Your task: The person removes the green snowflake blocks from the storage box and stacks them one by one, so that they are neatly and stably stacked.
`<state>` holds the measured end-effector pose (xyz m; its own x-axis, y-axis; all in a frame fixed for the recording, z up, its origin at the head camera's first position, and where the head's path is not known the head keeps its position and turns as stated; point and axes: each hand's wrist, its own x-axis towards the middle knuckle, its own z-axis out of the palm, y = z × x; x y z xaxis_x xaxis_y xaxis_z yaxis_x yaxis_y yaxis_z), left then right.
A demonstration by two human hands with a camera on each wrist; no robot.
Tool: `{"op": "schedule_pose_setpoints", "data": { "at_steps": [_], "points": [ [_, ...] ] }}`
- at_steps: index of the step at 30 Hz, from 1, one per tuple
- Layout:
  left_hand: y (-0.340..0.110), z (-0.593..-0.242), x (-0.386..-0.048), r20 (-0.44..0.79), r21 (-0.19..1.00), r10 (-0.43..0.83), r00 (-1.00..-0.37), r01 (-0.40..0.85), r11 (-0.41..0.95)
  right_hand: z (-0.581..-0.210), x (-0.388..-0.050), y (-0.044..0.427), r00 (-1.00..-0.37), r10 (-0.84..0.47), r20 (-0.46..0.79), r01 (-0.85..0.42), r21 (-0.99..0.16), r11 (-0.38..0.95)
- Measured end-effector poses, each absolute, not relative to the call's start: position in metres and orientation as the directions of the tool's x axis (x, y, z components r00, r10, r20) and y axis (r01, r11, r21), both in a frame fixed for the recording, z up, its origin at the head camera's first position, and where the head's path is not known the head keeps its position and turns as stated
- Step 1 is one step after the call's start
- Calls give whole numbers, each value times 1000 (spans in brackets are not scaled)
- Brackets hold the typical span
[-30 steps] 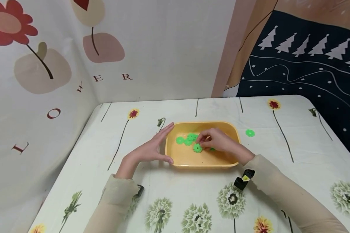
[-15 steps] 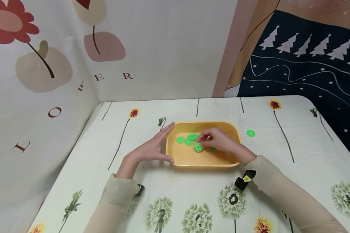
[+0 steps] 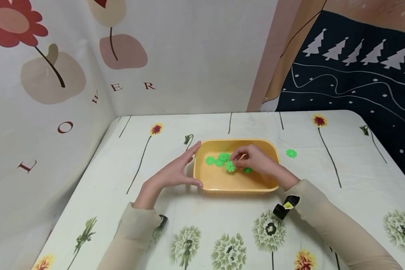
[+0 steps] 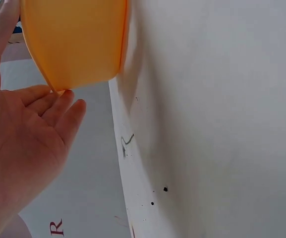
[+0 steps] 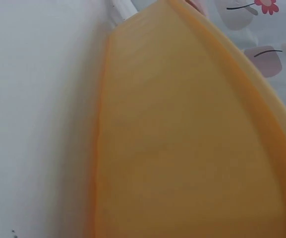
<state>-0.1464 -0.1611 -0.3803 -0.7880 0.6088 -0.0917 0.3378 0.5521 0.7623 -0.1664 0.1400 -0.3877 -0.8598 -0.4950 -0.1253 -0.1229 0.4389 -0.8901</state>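
A yellow plastic tray (image 3: 236, 189) stands on the table in the head view. My left hand (image 3: 173, 172) spans its left end, fingers and thumb spread and fairly straight, touching the rim; in the left wrist view its fingertips meet the rim of the tray (image 4: 78, 44). Over the middle of the tray, my right hand (image 3: 256, 159) pinches a green notched disc (image 3: 230, 166) between thumb and fingers. Left of it lie several green discs (image 3: 219, 161), partly overlapping. Another green disc (image 3: 248, 170) shows below the right hand. The right wrist view has only the tray's outer wall (image 5: 182, 134).
A single green disc (image 3: 291, 153) lies on the table right of the tray. The flower-printed tablecloth (image 3: 209, 213) covers the table. A printed curtain (image 3: 189, 56) hangs behind and at the left, with a dark tree-patterned cloth (image 3: 351, 82) at the right.
The right hand has raised the pinched disc slightly, uncovering more of the green disc below it. The left hand stays at the tray's left end. The head view has shifted slightly.
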Motion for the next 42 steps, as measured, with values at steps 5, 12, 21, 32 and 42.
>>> {"op": "schedule_pose_setpoints", "data": {
  "at_steps": [5, 12, 21, 32, 42],
  "points": [
    [-161, -377, -144, -109, 796, 569, -815, 271, 540, -382, -167, 143, -870, -481, -111, -130, -888, 440],
    [-159, -374, -145, -98, 817, 519, -849, 229, 529, -368, -167, 151, -891, -432, -141, -100, -867, 489],
    [-155, -371, -143, -107, 805, 325, -940, 109, 583, -353, -169, 168, -909, -408, -80, -142, -863, 484],
    [-148, -368, -140, -150, 809, 263, -953, 34, 586, -335, -165, 198, -946, -317, -71, -119, -833, 540],
    [-147, -367, -140, -182, 817, 246, -952, -7, 576, -333, -163, 230, -975, -209, -79, -60, -808, 586]
  ]
}}
